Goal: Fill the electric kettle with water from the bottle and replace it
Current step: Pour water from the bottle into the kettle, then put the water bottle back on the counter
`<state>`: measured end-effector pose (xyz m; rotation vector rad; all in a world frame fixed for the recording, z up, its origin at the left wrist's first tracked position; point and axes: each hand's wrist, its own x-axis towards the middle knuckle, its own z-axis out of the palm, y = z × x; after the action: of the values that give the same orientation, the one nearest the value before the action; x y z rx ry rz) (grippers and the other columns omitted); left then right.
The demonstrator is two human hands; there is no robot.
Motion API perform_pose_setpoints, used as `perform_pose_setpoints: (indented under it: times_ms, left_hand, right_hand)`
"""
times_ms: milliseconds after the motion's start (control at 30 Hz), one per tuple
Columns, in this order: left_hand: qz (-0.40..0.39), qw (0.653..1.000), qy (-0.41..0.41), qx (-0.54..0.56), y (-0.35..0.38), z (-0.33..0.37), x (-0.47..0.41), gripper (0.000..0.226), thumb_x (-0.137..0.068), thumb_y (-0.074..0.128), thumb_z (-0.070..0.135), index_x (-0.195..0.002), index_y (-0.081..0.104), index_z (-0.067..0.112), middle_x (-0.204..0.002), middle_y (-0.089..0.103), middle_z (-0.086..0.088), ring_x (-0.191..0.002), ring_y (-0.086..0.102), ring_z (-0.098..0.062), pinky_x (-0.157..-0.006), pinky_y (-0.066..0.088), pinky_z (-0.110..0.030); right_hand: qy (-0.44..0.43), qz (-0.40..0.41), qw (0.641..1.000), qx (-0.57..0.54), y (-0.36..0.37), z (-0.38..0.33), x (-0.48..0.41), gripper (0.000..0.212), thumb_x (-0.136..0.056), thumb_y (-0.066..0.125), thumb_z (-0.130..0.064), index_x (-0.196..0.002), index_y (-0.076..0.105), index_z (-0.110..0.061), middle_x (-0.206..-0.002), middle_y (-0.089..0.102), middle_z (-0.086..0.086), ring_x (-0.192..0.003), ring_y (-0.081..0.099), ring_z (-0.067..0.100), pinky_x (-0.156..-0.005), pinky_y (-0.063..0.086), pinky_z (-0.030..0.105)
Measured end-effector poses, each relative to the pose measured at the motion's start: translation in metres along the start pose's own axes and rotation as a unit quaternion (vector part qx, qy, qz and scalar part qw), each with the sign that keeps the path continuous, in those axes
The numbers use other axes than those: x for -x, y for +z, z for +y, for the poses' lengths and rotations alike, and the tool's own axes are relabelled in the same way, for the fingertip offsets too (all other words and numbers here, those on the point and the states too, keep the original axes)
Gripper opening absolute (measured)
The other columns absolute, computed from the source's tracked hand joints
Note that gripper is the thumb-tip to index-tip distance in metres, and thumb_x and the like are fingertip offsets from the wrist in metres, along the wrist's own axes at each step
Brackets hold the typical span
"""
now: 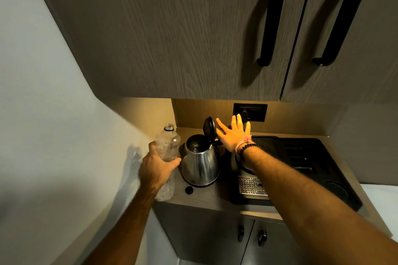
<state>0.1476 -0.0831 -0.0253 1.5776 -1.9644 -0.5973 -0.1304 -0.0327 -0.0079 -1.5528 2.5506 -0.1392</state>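
Observation:
A steel electric kettle (pixel 201 162) stands on the counter with its black lid (pixel 209 128) flipped up and open. My left hand (pixel 156 168) grips a clear plastic bottle (pixel 169 143) just left of the kettle; the bottle is upright, uncapped and looks nearly empty. A small black cap (pixel 189 190) lies on the counter in front of the kettle. My right hand (pixel 233 132) hovers behind and to the right of the raised lid, fingers spread, holding nothing.
A black tray (pixel 312 157) with a coffee machine's drip grille (pixel 252 187) fills the counter to the right. A wall socket (pixel 251 112) sits behind. Wall cabinets with black handles (pixel 272 21) hang low overhead. A wall closes the left side.

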Motion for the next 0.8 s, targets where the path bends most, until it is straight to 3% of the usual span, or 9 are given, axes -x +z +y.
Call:
perform_pose_setpoints:
  times_ms: [167, 367, 533, 633, 700, 800]
  left_hand:
    - [0.054, 0.997, -0.025, 0.042, 0.011, -0.008, 0.001, 0.099, -0.055, 0.088, 0.060, -0.133, 0.039, 0.022, -0.124, 0.065, -0.016, -0.111, 0.062, -0.041, -0.090, 0.055, -0.050]
    - [0.069, 0.993, -0.056, 0.079, 0.024, -0.016, -0.013, 0.108, -0.055, 0.090, 0.055, -0.139, 0.037, 0.013, -0.135, 0.057, -0.020, -0.121, 0.055, -0.044, -0.096, 0.051, -0.057]
    - [0.058, 0.993, -0.051, 0.088, 0.029, -0.025, -0.014, 0.118, -0.052, 0.091, 0.056, -0.145, 0.031, 0.015, -0.138, 0.056, -0.019, -0.123, 0.055, -0.043, -0.098, 0.050, -0.057]
    - [0.057, 0.989, -0.043, 0.127, 0.038, -0.038, 0.006, 0.114, -0.048, 0.093, 0.055, -0.140, 0.037, 0.019, -0.136, 0.058, -0.015, -0.119, 0.059, -0.036, -0.093, 0.054, -0.055]
    - [0.097, 0.984, -0.058, 0.139, 0.050, -0.050, 0.027, 0.107, -0.048, 0.094, 0.053, -0.134, 0.042, 0.016, -0.129, 0.057, -0.016, -0.111, 0.060, -0.032, -0.084, 0.057, -0.048]
    - [0.114, 0.988, -0.028, 0.101, 0.072, -0.064, 0.055, 0.068, -0.059, 0.090, 0.047, -0.107, 0.057, 0.013, -0.102, 0.059, -0.012, -0.090, 0.059, -0.032, -0.071, 0.054, -0.043]
  right_hand:
    - [-0.006, -0.005, 1.000, 0.006, -0.001, -0.002, 0.000, 0.066, -0.091, 0.005, -0.070, -0.151, -0.008, -0.047, -0.165, -0.012, 0.016, -0.149, -0.021, 0.034, -0.116, -0.012, 0.062]
    - [0.001, -0.015, 1.000, -0.001, 0.000, -0.002, 0.000, 0.064, -0.092, 0.007, -0.069, -0.151, -0.006, -0.048, -0.165, -0.012, 0.015, -0.149, -0.021, 0.033, -0.116, -0.013, 0.061]
    - [0.002, -0.017, 1.000, -0.004, -0.002, -0.002, 0.002, 0.061, -0.094, 0.008, -0.067, -0.151, -0.005, -0.048, -0.165, -0.012, 0.014, -0.150, -0.021, 0.032, -0.115, -0.014, 0.060]
    - [-0.001, -0.019, 1.000, -0.004, -0.002, -0.002, 0.001, 0.063, -0.093, 0.007, -0.069, -0.151, -0.005, -0.048, -0.165, -0.012, 0.014, -0.150, -0.021, 0.033, -0.115, -0.014, 0.061]
    - [-0.002, -0.021, 1.000, 0.002, -0.001, -0.001, 0.001, 0.065, -0.092, 0.007, -0.070, -0.151, -0.005, -0.048, -0.165, -0.012, 0.014, -0.150, -0.020, 0.033, -0.115, -0.014, 0.061]
    - [-0.004, -0.020, 1.000, 0.005, 0.001, -0.001, -0.001, 0.065, -0.092, 0.007, -0.070, -0.151, -0.005, -0.047, -0.165, -0.011, 0.015, -0.150, -0.020, 0.033, -0.115, -0.014, 0.061]
